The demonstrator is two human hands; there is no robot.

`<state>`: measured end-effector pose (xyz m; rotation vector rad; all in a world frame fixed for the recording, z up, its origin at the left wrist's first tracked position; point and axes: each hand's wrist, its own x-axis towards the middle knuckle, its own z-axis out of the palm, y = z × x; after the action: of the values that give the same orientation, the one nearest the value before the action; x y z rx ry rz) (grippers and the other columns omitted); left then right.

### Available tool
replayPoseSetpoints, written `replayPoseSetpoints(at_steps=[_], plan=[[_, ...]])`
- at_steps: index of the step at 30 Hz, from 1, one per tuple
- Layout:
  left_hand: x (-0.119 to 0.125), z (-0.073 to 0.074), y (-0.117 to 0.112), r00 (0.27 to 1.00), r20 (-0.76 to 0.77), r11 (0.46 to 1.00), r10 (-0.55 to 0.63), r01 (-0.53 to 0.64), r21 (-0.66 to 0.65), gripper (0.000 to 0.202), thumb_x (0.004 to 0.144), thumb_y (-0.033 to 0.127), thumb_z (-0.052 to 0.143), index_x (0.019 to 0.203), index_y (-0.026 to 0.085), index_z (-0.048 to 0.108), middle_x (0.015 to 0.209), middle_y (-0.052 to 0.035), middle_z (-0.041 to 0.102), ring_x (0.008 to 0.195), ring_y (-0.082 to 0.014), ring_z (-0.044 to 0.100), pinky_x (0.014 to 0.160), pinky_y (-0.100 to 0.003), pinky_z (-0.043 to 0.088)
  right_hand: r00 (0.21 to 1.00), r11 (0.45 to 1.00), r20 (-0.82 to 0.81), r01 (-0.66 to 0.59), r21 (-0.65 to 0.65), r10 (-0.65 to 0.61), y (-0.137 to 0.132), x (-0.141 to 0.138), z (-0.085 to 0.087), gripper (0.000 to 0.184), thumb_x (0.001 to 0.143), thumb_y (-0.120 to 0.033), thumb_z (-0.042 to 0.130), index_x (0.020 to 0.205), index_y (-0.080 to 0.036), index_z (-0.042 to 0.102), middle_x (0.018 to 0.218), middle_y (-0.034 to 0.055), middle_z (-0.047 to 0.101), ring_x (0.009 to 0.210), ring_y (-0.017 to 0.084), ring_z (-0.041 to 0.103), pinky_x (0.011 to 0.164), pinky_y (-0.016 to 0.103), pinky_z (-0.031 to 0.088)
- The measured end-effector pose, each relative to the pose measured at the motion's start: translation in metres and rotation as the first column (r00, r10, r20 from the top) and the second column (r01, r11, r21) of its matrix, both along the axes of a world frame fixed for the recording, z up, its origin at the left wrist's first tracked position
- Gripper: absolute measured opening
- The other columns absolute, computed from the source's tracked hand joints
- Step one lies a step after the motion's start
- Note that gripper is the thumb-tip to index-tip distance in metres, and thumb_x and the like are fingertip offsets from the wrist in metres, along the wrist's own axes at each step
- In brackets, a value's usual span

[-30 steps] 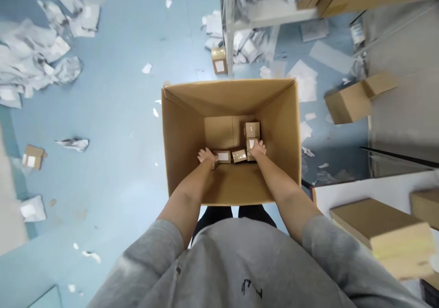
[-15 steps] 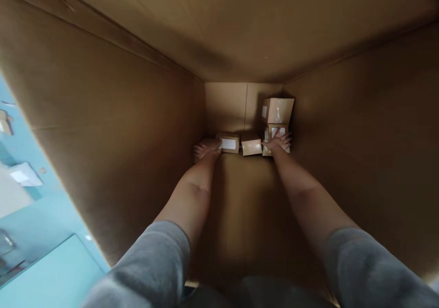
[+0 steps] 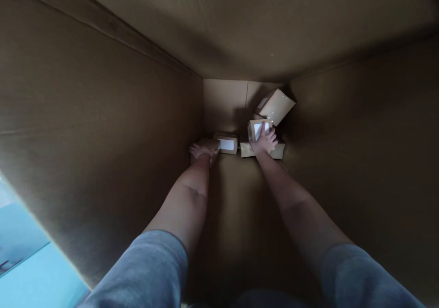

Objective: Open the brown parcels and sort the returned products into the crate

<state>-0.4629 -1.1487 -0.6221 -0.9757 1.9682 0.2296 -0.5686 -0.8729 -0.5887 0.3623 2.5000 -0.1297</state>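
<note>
Deep inside a large cardboard carton, my right hand [image 3: 266, 142] grips a small cardboard box [image 3: 254, 130] with a white label, fingers spread across its face. That box is above other small boxes; a taped one [image 3: 246, 150] shows below it to the left, and a tan box face [image 3: 278, 151] to the right. My left hand [image 3: 200, 151] is wrapped over another small brown box [image 3: 215, 147] in the left corner. Beside this stands a box with a white label [image 3: 227, 144]. Behind my right hand, a taped box [image 3: 278, 106] leans at a tilt.
The tall carton walls rise close on both sides, the left wall [image 3: 113, 139] and the right wall [image 3: 363, 139]. The far wall [image 3: 240, 34] spans the top of the view. Outside the carton at lower left is a light blue surface [image 3: 41, 280].
My right hand has moved left with the labelled box, away from the right corner. The taped box behind it has tipped from straight to slanted. My left hand has shifted slightly left.
</note>
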Motion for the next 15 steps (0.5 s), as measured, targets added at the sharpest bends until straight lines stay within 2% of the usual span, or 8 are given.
replayPoseSetpoints(at_steps=[3, 6, 10, 13, 15], plan=[[-0.005, -0.006, -0.005, 0.999, 0.009, 0.998, 0.053, -0.053, 0.030, 0.104, 0.059, 0.056, 0.097, 0.142, 0.005, 0.058, 0.162, -0.0389, 0.034, 0.157, -0.0622, 0.008, 0.119, -0.073, 0.019, 0.997, 0.993, -0.039, -0.070, -0.097, 0.066, -0.024, -0.003, -0.006, 0.119, 0.079, -0.059, 0.078, 0.171, -0.027, 0.011, 0.173, 0.0240, 0.009, 0.144, 0.051, 0.028, 0.112, 0.071, 0.029], [-0.007, -0.023, -0.005, 0.992, -0.026, 0.992, 0.121, -0.120, 0.048, 0.097, 0.066, 0.048, 0.095, 0.144, 0.005, 0.055, 0.160, -0.0383, 0.038, 0.157, -0.0596, 0.011, 0.116, -0.072, 0.024, 0.994, 0.980, -0.061, -0.102, -0.172, 0.092, -0.040, -0.010, -0.028, 0.117, 0.083, -0.061, 0.074, 0.172, -0.024, 0.007, 0.174, 0.0247, 0.006, 0.148, 0.053, 0.021, 0.113, 0.074, 0.025], [-0.021, -0.047, 0.006, 0.989, 0.026, 0.989, 0.148, -0.148, 0.013, 0.102, 0.063, 0.045, 0.097, 0.148, 0.012, 0.052, 0.164, -0.0341, 0.033, 0.154, -0.0586, 0.018, 0.116, -0.070, 0.024, 0.995, 0.966, -0.037, -0.100, -0.240, 0.094, -0.050, -0.020, -0.055, 0.116, 0.086, -0.061, 0.072, 0.172, -0.021, 0.003, 0.173, 0.0258, 0.001, 0.153, 0.056, 0.009, 0.114, 0.078, 0.017], [-0.046, -0.048, 0.018, 0.963, 0.045, 0.964, 0.264, -0.264, -0.015, 0.095, 0.072, 0.047, 0.091, 0.149, 0.009, 0.049, 0.165, -0.0326, 0.030, 0.153, -0.0559, 0.021, 0.117, -0.065, 0.026, 0.993, 0.966, -0.048, -0.120, -0.229, 0.112, -0.053, -0.028, -0.052, 0.118, 0.084, -0.058, 0.075, 0.171, -0.019, 0.005, 0.173, 0.0267, 0.002, 0.153, 0.055, 0.009, 0.115, 0.077, 0.015], [-0.065, -0.032, 0.025, 0.908, 0.011, 0.908, 0.418, -0.418, 0.022, 0.094, 0.079, 0.053, 0.084, 0.153, 0.010, 0.047, 0.165, -0.0306, 0.030, 0.154, -0.0538, 0.022, 0.118, -0.062, 0.028, 0.991, 0.972, -0.065, -0.124, -0.197, 0.113, -0.054, -0.035, -0.033, 0.119, 0.082, -0.056, 0.078, 0.171, -0.021, 0.008, 0.172, 0.0268, 0.005, 0.151, 0.054, 0.014, 0.115, 0.074, 0.018]])
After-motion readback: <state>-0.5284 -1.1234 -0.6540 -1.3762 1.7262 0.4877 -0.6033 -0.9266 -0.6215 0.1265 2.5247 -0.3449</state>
